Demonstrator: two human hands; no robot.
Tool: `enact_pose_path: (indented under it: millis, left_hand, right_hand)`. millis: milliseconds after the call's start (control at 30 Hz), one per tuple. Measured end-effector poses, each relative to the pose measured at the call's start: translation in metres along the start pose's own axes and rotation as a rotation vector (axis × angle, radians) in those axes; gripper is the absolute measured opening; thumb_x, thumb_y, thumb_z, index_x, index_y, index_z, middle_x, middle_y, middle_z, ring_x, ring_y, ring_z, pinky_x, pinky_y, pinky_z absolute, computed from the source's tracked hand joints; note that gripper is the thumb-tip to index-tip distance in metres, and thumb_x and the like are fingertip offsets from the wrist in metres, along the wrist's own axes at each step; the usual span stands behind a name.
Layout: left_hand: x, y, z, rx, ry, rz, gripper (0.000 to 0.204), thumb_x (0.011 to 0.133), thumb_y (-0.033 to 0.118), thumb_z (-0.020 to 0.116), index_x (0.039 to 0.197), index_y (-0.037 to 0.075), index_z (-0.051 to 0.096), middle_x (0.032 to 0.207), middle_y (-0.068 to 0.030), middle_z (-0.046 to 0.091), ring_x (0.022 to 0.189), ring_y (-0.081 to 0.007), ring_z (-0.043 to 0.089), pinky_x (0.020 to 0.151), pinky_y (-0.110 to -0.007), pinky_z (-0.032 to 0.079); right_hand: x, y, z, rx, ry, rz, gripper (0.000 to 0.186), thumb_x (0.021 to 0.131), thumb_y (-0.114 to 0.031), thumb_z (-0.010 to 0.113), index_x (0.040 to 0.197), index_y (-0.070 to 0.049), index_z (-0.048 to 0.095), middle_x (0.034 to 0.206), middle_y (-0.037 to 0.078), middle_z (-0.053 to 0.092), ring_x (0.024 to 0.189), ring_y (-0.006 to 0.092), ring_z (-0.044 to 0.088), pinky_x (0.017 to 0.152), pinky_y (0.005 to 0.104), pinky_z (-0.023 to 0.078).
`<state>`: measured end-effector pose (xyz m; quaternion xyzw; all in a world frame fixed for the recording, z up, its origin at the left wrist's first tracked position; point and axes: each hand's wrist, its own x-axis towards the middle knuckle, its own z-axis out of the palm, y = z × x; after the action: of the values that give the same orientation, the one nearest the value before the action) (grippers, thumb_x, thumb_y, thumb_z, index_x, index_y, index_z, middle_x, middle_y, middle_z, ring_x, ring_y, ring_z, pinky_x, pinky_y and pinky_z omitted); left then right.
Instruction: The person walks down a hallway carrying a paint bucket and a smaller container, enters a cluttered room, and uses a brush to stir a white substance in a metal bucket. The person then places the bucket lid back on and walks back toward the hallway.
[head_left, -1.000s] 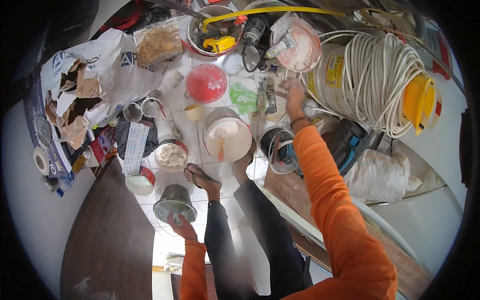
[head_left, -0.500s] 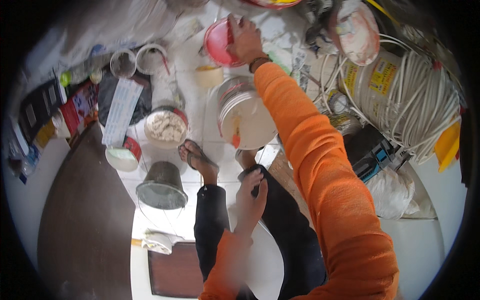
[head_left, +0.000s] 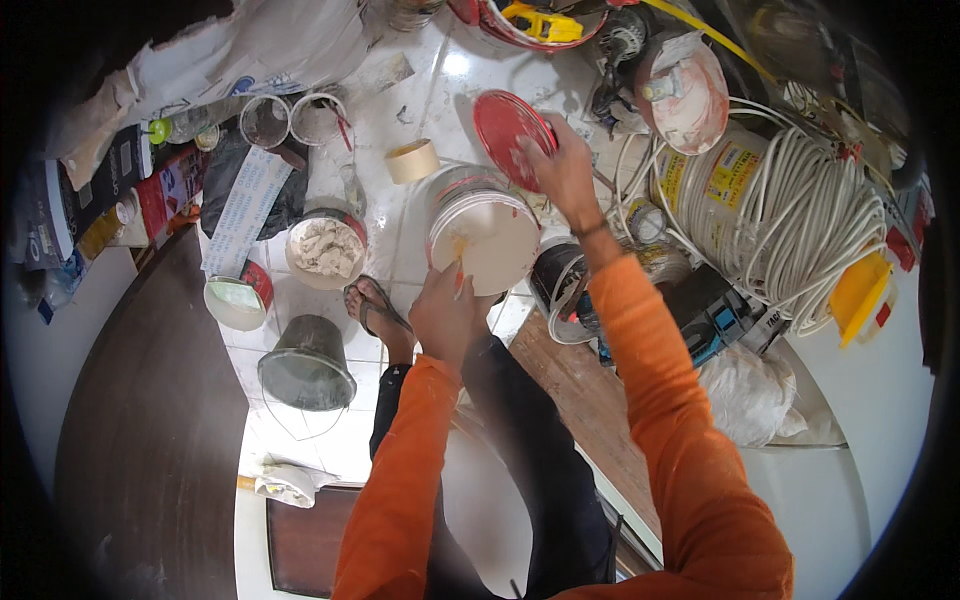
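Right hand (head_left: 562, 165) grips the red lid (head_left: 508, 124), hiding its edge; left hand (head_left: 443, 312) clasps the stick (head_left: 459, 262) in the bucket (head_left: 485, 235).

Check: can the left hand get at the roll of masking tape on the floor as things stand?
Probably yes. The left hand grips a tool at the white bucket rim; the tape roll lies uncovered just beyond, on open tile.

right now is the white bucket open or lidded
Open: the white bucket shows white paste inside, and the right hand holds the red lid off it.
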<state>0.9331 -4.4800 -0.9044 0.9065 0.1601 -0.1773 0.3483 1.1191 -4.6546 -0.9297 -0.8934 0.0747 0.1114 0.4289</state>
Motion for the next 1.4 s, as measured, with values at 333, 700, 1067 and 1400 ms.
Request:
enact_pose_path:
  millis: [333,700,1067,1400]
  left_hand:
    - [0.027,0.029,0.036,0.568,-0.39,0.095,0.024,0.079,0.013,0.062,0.102,0.007,0.062,0.085,-0.0121,0.067,0.08,-0.0279,0.069,0.066,-0.04,0.055]
    - [-0.027,0.065,-0.013,0.349,-0.448,0.06,0.02,0.084,0.012,0.056,0.101,0.004,0.058,0.079,-0.0147,0.069,0.077,-0.0297,0.069,0.068,-0.042,0.053]
    - [-0.073,0.009,0.003,-0.815,-0.635,-0.383,0.034,0.096,0.013,0.049,0.127,-0.003,0.05,0.099,-0.0116,0.069,0.073,-0.0142,0.064,0.064,-0.025,0.052]
    - [-0.114,0.041,0.004,-1.041,-0.596,-0.368,0.032,0.094,0.014,0.058,0.12,-0.004,0.055,0.103,-0.0123,0.067,0.079,-0.0157,0.065,0.066,-0.027,0.053]
  right_hand:
    - [-0.128,0.062,-0.058,0.459,0.57,0.337,0.023,0.09,-0.007,0.062,0.111,0.001,0.058,0.098,0.005,0.062,0.085,0.0128,0.058,0.077,0.0264,0.048]
    - [-0.263,-0.033,-0.079,0.761,0.793,0.542,0.021,0.092,-0.004,0.058,0.113,-0.003,0.053,0.112,0.007,0.06,0.099,0.0161,0.06,0.079,0.0329,0.054]
    - [-0.215,0.022,-0.06,0.734,0.731,0.55,0.031,0.091,-0.004,0.057,0.121,0.002,0.05,0.103,0.006,0.058,0.09,0.0134,0.056,0.077,0.027,0.047]
    - [-0.254,-0.002,-0.014,0.695,-0.126,0.672,0.026,0.093,-0.012,0.057,0.108,0.009,0.059,0.082,0.005,0.066,0.071,0.0097,0.06,0.063,0.0234,0.048]
